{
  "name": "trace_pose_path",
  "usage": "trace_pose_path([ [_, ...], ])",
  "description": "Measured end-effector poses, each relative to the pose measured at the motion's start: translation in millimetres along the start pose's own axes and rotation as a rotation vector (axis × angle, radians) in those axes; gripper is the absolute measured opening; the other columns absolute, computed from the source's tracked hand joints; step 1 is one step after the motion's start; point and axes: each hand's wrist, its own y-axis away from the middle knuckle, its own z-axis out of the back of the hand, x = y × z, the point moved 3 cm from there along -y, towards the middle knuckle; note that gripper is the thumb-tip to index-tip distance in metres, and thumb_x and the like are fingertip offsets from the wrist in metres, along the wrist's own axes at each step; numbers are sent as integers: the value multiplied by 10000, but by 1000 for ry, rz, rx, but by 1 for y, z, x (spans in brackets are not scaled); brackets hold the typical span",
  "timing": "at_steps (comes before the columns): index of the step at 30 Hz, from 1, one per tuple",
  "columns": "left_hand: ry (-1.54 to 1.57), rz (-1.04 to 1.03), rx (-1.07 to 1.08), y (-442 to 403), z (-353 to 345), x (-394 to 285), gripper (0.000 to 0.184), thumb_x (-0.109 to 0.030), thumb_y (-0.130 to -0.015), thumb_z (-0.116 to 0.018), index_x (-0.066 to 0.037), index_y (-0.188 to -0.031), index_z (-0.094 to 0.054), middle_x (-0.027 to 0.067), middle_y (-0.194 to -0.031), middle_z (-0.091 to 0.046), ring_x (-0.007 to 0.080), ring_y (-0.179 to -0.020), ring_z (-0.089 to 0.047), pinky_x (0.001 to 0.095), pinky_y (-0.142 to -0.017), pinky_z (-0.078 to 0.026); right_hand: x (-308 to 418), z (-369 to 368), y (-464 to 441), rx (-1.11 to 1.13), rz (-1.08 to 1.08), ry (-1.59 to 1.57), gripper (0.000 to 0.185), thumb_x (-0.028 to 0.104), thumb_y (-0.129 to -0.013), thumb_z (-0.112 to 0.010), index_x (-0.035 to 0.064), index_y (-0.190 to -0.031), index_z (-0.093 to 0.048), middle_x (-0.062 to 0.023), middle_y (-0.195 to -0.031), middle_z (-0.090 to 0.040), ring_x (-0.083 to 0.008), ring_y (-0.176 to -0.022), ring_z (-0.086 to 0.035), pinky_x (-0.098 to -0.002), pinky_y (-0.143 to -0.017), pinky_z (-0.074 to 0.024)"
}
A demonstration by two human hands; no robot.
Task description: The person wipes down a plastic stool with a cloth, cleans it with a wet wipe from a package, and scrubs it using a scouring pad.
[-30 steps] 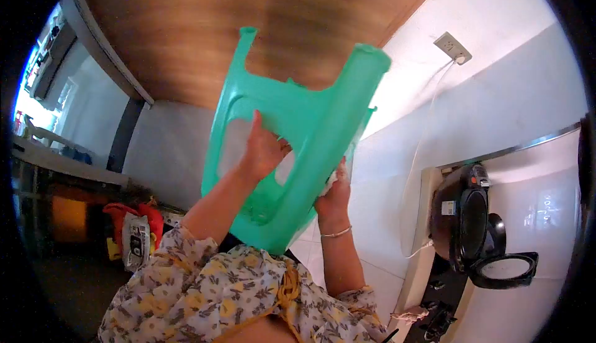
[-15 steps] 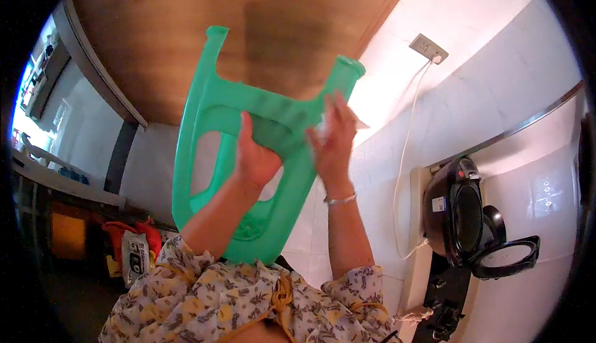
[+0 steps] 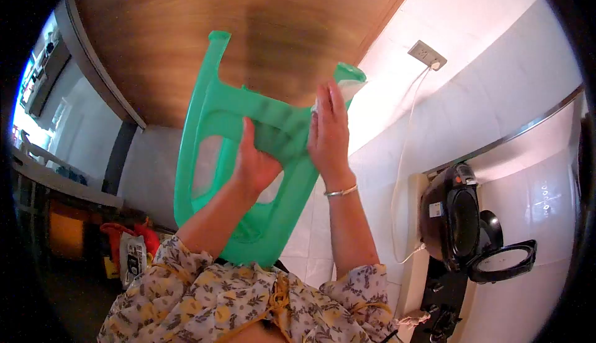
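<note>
A green plastic stool (image 3: 208, 110) is tipped up in front of my chest, its legs pointing away from me. My left hand (image 3: 256, 166) grips it at the crosspiece between the legs, thumb up on the near face and fingers behind. A thin white wipe (image 3: 352, 88), paper or cloth, lies under my right hand (image 3: 329, 135), whose fingers press it against the stool's right leg. Part of the wipe sticks out past the fingertips near the leg's end.
On the right, a dark rice cooker (image 3: 444, 219) stands with its lid open. A white cord (image 3: 403, 157) hangs from a wall socket (image 3: 427, 55). A wooden panel (image 3: 298, 20) is ahead; red and white bags (image 3: 132, 256) sit at lower left.
My right hand has shifted along the right leg with the wipe, which now reaches closer to the leg's end. The stool has dropped slightly; my left hand keeps its hold.
</note>
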Motion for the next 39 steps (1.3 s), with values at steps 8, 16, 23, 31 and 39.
trace_pose_path([
  [8,-68,-42,4,6,23,0,587,-571,-937,-324,-163,-1340,-448,67,-1328,-505,317,-1232,-452,532,-1044,-319,29,-19,78,265,34,-120,451,45,-833,-537,-65,-1265,-466,-246,-1352,-404,-410,-1228,-415,-489,-1055,-315],
  [16,24,110,195,23,0,8,638,-622,-914,-312,-188,-1373,-405,80,-1395,-436,329,-1291,-386,662,-1016,-259,-38,19,-29,-121,69,56,358,156,-868,-547,4,-1192,-546,-195,-1283,-478,-375,-1172,-458,-473,-1004,-354],
  [23,-46,-22,22,15,27,-11,551,-554,-946,-315,-202,-1348,-450,69,-1361,-479,324,-1272,-412,667,-1004,-266,50,-11,123,78,-143,-360,336,38,-853,-533,0,-1186,-551,-178,-1223,-560,-380,-1167,-498,-463,-1058,-318],
  [31,-50,148,303,19,24,-5,553,-488,-960,-364,-85,-1330,-444,107,-1360,-467,316,-1256,-425,500,-1073,-296,-40,19,14,-465,-231,-299,335,28,-928,-449,1,-1259,-497,-163,-1287,-496,-304,-1218,-461,-345,-1016,-367],
  [39,-50,-102,-312,10,60,-33,507,-434,-951,-446,-61,-1294,-450,150,-1343,-458,323,-1251,-414,497,-1069,-312,63,2,131,-180,-225,-453,401,-33,-853,-495,-30,-1254,-515,-193,-1328,-468,-346,-1257,-435,-426,-1049,-338],
])
